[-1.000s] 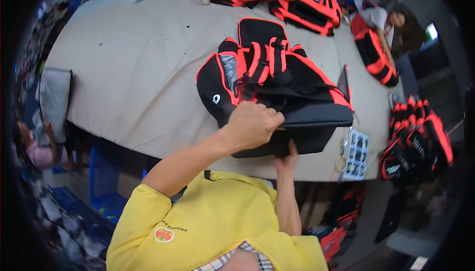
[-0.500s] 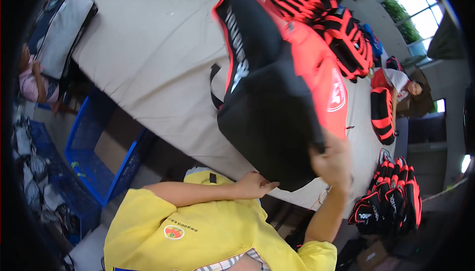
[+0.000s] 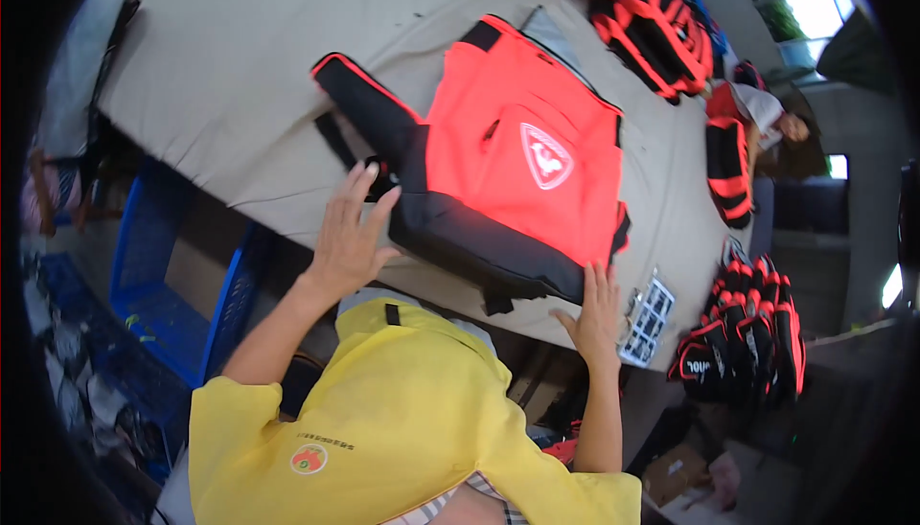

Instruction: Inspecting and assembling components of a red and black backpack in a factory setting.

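A red and black backpack point(image 3: 489, 171) lies on the cloth-covered table point(image 3: 240, 65) in front of me, its red front panel with a white shield emblem facing up. Its black bottom edge is toward me. My left hand point(image 3: 350, 233), fingers spread, is at the bag's lower left corner, by a black strap. At the lower right corner my right hand point(image 3: 594, 314) rests with fingertips against the black base and the thumb apart. Neither hand grips the bag. A black side flap with red piping point(image 3: 369, 99) sticks out to the upper left.
Stacked red and black bags point(image 3: 656, 32) lie at the far right, with more bags point(image 3: 743, 333) standing at the right. A printed card point(image 3: 647, 322) lies near the table edge. Blue crates point(image 3: 177, 285) stand at the left. A person point(image 3: 762, 118) is at the table's far right side.
The backpack has come down from a raised, tilted pose to lie flat, red front upward. My hands have let go of it and spread apart, the left one moving leftward and up.
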The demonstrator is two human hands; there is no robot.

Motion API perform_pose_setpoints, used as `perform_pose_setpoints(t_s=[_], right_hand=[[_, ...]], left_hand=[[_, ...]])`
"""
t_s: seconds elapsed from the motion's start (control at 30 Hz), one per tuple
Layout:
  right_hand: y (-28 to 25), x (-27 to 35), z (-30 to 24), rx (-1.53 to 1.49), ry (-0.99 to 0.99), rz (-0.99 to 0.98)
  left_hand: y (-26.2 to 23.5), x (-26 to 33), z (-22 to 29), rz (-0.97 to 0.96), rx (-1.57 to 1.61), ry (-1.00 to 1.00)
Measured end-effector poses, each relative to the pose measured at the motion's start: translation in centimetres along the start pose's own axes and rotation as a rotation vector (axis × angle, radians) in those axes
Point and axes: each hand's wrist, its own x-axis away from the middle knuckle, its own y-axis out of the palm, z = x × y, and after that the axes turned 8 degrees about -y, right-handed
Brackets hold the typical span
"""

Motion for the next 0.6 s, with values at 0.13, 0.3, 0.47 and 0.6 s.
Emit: perform_pose_setpoints(t_s=[0.13,0.3,0.47,0.6], right_hand=[[0.6,-1.2,5.0,-0.177,0.051,0.079],[-7.0,-6.9,5.9,-0.155,0.099,0.034],[-7.0,-4.4,4.7,-0.163,0.124,0.034],[5.4,2.8,-0.1,-0.096,0.110,0.100]], left_hand=[[1.5,-11.0,2.2,-0.221,-0.022,0.192],[4.3,-18.0,2.2,-0.253,0.067,0.018],[2.1,-14.8,3.7,-0.248,0.161,0.016],[6.1,-3.3,-1.6,-0.207,0.023,0.164]])
